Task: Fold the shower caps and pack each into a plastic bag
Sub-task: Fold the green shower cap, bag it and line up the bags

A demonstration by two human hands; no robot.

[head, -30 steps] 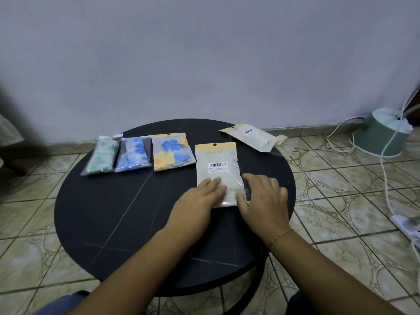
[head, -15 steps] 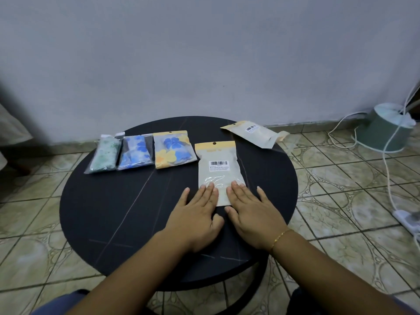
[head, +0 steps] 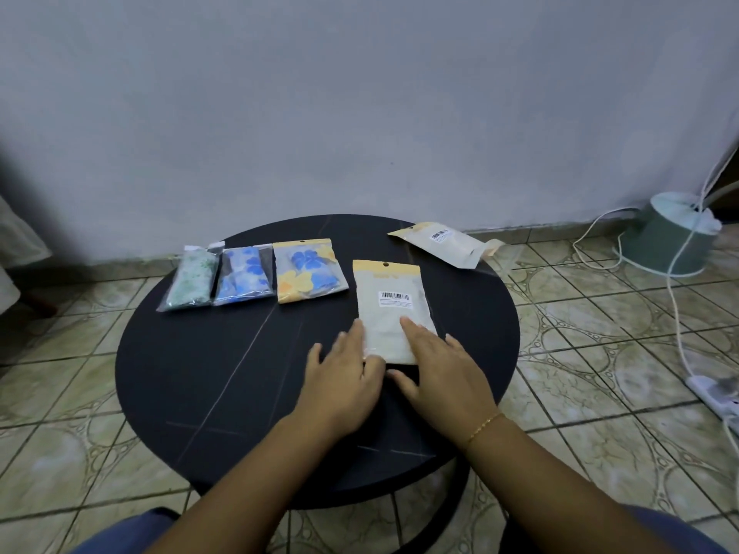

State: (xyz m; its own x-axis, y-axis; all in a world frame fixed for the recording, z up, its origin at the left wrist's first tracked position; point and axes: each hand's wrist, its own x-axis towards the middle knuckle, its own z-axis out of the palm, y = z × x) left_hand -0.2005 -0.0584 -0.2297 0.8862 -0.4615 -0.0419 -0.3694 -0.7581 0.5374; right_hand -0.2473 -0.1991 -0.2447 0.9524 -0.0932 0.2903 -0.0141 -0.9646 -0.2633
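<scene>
Both flat, open hands, left [head: 344, 375] and right [head: 440, 369], press the bag [head: 394, 313] near the table [head: 200, 373] front edge, gripping nothing, so it may slide off.

A home room is showing here: patterned ceramic floor tiles [head: 600, 353], a plain painted wall [head: 360, 94], and a low round black table [head: 200, 373].
</scene>
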